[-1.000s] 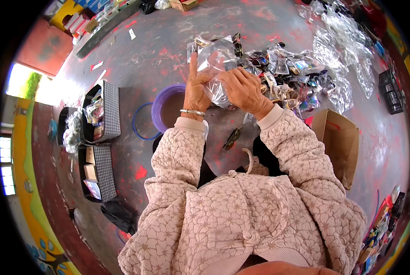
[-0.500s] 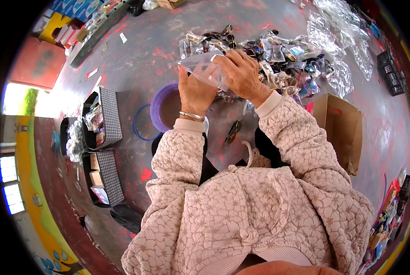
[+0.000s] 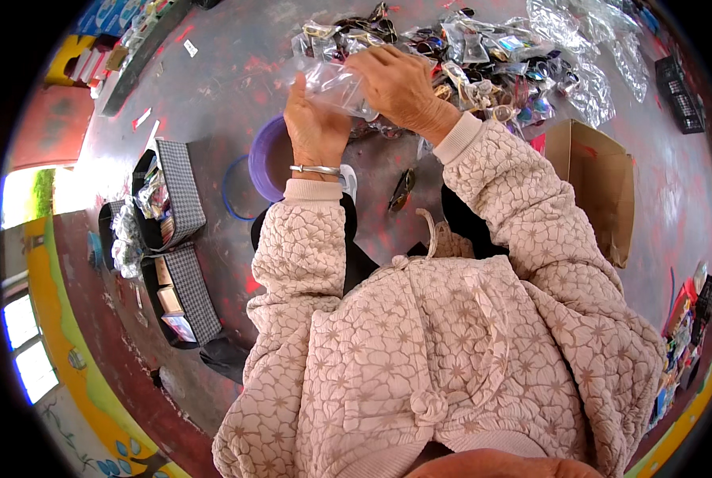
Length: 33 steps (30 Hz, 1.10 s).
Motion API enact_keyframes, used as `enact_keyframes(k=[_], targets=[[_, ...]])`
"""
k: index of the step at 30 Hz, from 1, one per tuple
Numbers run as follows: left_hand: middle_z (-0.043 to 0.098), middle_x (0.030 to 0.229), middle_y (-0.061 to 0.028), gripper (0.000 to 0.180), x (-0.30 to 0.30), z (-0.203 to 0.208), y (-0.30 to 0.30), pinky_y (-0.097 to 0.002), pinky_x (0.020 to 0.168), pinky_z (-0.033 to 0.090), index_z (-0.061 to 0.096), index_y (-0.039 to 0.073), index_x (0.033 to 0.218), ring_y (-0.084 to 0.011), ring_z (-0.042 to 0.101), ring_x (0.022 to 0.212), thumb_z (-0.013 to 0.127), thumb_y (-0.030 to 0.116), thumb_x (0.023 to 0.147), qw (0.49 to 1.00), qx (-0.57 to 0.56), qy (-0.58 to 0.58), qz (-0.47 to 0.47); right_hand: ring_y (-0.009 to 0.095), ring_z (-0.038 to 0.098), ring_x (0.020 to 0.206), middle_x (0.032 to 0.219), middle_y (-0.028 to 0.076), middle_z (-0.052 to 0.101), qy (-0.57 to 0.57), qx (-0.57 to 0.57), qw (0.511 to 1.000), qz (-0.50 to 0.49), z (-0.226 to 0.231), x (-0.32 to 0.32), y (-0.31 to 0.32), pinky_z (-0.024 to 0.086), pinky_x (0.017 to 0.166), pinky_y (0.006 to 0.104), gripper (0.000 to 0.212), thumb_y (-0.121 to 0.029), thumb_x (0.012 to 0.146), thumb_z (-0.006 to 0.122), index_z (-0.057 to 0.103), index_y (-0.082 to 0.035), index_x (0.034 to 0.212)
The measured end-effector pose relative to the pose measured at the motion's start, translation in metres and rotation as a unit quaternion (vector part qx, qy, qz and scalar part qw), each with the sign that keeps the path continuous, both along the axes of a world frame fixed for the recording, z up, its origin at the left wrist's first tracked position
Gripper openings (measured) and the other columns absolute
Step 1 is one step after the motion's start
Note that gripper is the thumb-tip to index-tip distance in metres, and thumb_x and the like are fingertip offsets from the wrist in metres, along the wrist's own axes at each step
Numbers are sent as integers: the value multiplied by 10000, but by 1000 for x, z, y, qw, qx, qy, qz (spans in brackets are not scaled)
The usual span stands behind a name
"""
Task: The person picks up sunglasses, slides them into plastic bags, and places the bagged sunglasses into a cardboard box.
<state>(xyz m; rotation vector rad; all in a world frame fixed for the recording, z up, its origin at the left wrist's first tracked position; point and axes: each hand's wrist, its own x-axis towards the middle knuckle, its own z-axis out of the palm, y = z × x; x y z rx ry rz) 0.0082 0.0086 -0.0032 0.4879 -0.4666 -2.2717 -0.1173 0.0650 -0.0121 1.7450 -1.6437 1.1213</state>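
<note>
Both of my hands are raised over the floor with a clear plastic bag (image 3: 334,84) between them. My right hand (image 3: 400,89) pinches the bag's right side, its fingers curled and partly hidden. My left hand (image 3: 318,135), with a silver bangle at the wrist, holds the bag from the left. Its thumb points up at the bag's edge, while its other fingers are partly covered by the plastic. Beyond my hands lies a heap of sunglasses (image 3: 523,80), many in clear sleeves. One loose pair of sunglasses (image 3: 402,190) rests on the floor nearer to me.
A purple basin (image 3: 257,163) stands left of my left wrist, beside a blue hoop (image 3: 227,191). Two checked storage boxes (image 3: 182,187) sit farther left. An open cardboard box (image 3: 611,183) is at right, a black crate (image 3: 679,95) beyond it. Loose clear plastic wrap (image 3: 587,48) lies far right.
My hands and the bag have shifted up and to the left in view. The bag looks more crumpled and spread. The whole scene has shifted slightly as the head moved.
</note>
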Motion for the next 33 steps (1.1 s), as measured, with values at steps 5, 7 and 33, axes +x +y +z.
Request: enact_keyframes(k=[5,7,33], targets=[[548,1092,-128,259,22,-23,-12,-388,872,437,484,26,1108,-255,556,966,420,163,898,982,-154,-15,-104,152,578,852,820,-32,554,123,5,992,31,-2,15,1,487,634,302,230,-197,681,606,584,-178,909],[552,1091,-120,252,29,-55,-29,-373,852,455,493,18,1115,-254,560,968,412,95,890,946,1,191,-262,214,603,831,847,10,603,125,27,989,77,0,15,4,494,644,346,206,-190,695,598,610,-163,898],[504,1085,-146,287,24,-74,-88,-452,878,425,446,15,1163,-261,505,900,284,74,933,993,-29,-17,-111,147,532,536,662,89,610,-445,197,856,172,-25,-45,-30,427,522,279,224,-181,745,648,632,-25,905]])
